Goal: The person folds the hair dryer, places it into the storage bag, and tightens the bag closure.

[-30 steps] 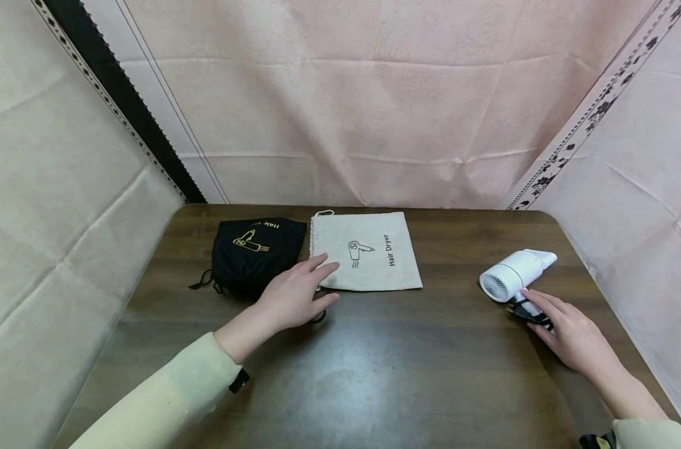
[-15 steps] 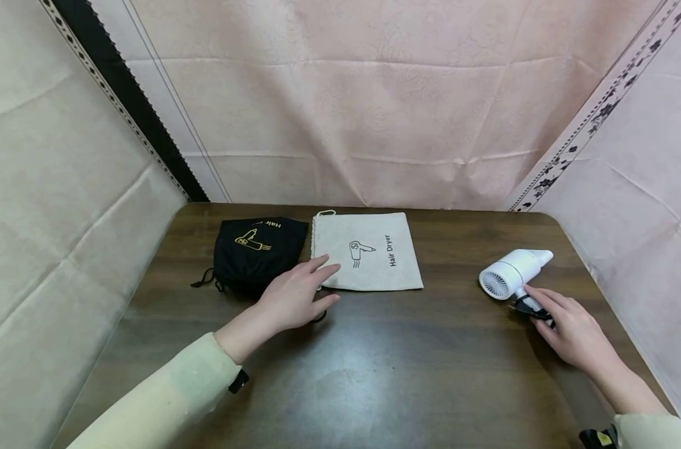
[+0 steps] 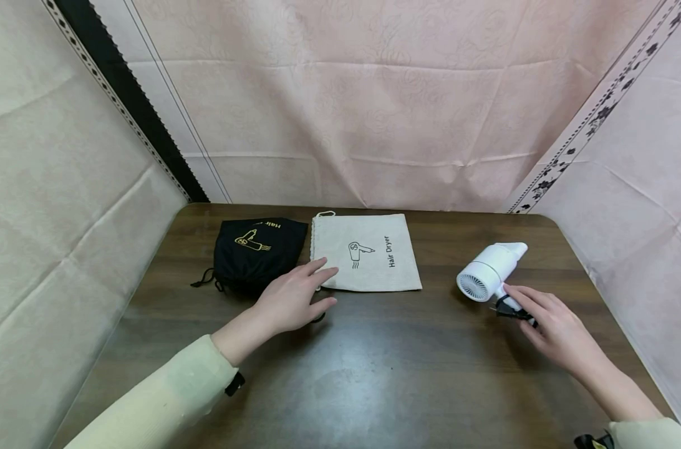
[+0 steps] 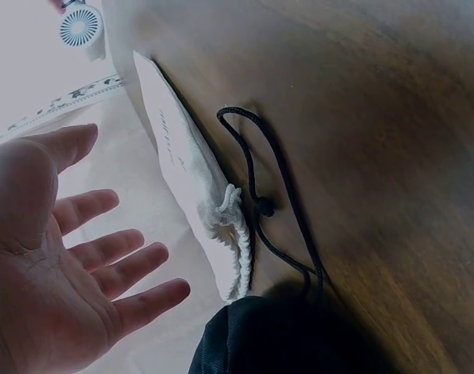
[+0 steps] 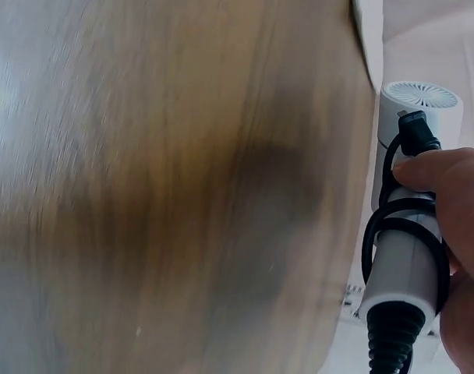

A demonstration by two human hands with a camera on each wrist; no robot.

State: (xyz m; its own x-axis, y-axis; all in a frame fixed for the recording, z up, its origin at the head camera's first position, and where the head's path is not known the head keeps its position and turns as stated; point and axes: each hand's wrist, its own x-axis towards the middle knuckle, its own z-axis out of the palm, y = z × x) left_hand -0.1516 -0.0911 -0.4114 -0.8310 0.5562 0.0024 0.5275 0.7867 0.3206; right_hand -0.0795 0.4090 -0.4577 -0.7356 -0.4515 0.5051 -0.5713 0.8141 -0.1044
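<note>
At the right of the head view, my right hand (image 3: 562,330) grips a white hair dryer (image 3: 489,271) by its handle. The dryer's black cord (image 5: 401,214) is wrapped round that handle, with the plug (image 5: 416,132) near my thumb. My left hand (image 3: 292,298) is held above the table with its fingers spread and nothing in them. Close to it lie a black drawstring bag (image 3: 259,252) with a gold dryer print and a flat white drawstring bag (image 3: 374,252) marked "Hair Dryer". In the left wrist view the black drawstring (image 4: 280,187) loops on the wood.
A brown wooden table (image 3: 374,374) carries everything. Pale cloth (image 3: 374,125) hangs behind it and at both sides. The white bag's cord (image 4: 243,249) sits at its near left corner.
My right hand has moved left with the hair dryer, which appears lifted off the table now. My left hand and both bags have stayed nearly where they were.
</note>
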